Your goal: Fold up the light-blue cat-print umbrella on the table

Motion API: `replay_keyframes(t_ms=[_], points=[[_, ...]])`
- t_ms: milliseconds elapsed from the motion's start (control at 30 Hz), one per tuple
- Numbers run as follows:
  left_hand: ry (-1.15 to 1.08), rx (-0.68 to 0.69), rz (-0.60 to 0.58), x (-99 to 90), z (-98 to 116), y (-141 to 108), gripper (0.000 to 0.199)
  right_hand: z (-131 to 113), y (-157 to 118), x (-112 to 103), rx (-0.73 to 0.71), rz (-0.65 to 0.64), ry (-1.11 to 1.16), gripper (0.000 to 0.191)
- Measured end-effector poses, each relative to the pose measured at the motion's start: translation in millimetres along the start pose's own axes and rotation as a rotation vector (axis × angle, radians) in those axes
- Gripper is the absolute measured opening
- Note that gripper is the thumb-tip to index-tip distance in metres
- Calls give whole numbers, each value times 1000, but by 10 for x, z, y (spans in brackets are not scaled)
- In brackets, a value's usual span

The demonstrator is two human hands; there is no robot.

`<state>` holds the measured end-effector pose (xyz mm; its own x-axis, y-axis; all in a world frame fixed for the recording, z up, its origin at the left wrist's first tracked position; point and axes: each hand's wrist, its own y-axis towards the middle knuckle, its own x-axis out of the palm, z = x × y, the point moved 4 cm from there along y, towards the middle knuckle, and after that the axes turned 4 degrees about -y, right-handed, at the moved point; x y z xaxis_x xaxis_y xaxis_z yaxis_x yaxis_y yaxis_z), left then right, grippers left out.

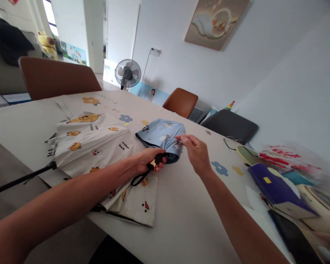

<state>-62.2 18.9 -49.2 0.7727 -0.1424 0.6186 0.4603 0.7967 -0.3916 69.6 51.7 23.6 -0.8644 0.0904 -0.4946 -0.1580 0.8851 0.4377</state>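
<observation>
A light blue folding umbrella [165, 132] with a printed pattern is partly folded above the table's middle. My left hand [154, 159] is closed around its black handle end, from which a dark strap loop hangs. At the umbrella's right side, my right hand [194, 150] has thumb and forefinger pinched at the edge of the blue fabric. A white umbrella with yellow duck prints [85, 143] lies loosely collapsed on the left, its black shaft pointing off to the lower left. Part of its fabric lies under my left forearm.
The table [181, 220] has a floral-print cover. On its right are glasses [235, 141], a purple notebook [277, 187], a black phone [294, 234], a beige bag [321, 205] and a plastic bag [291, 157]. Chairs and a fan [128, 73] stand beyond.
</observation>
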Motion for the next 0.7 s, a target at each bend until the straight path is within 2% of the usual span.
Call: replay_keyframes(t_ms=[167,267,467,700], points=[[-208,-85,-212,39,-36,25,25,-39,-275,177,-400,-165,-317,29],[-216,-101,-224,39,-86,54,24,43,-329,319,-503,-262,-431,32],[-116,-129,-157,24,-127,60,25,217,-286,345,-423,-370,-298,42],[83,-109,-52,-9,-79,21,25,190,-261,234,-202,-457,-102,41]])
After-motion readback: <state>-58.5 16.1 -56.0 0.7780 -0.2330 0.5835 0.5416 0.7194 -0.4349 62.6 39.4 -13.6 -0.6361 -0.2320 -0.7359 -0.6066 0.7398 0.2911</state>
